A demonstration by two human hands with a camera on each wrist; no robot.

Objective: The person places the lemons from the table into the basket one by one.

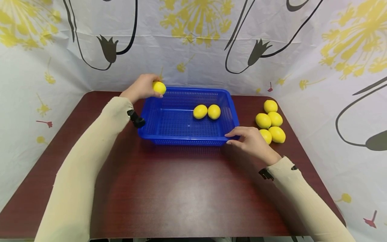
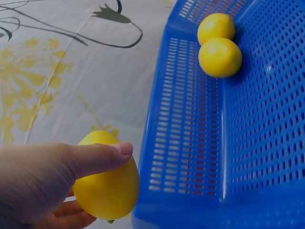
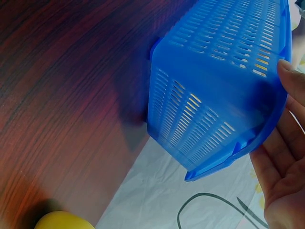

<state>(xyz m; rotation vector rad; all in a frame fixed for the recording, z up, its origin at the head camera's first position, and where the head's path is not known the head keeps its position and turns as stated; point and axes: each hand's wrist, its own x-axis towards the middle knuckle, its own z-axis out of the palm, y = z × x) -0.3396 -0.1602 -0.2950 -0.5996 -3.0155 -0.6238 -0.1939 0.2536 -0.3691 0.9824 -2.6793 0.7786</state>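
Note:
My left hand (image 1: 142, 88) holds a yellow lemon (image 1: 159, 87) at the far left corner of a blue plastic basket (image 1: 188, 137). In the left wrist view the thumb lies across this lemon (image 2: 108, 191), right beside the basket's rim (image 2: 151, 114). Two more lemons (image 1: 200, 111) sit side by side on the perforated basket floor. My right hand (image 1: 251, 141) grips the basket's near right corner, thumb on one side of the rim and fingers on the other, as the right wrist view shows at the rim (image 3: 279, 105).
Several lemons (image 1: 275, 119) lie in a cluster on the dark wooden table (image 1: 181, 188), right of the basket. One lemon (image 3: 64, 221) shows at the bottom of the right wrist view. A patterned white cloth (image 1: 193, 60) hangs behind and along the sides of the table.

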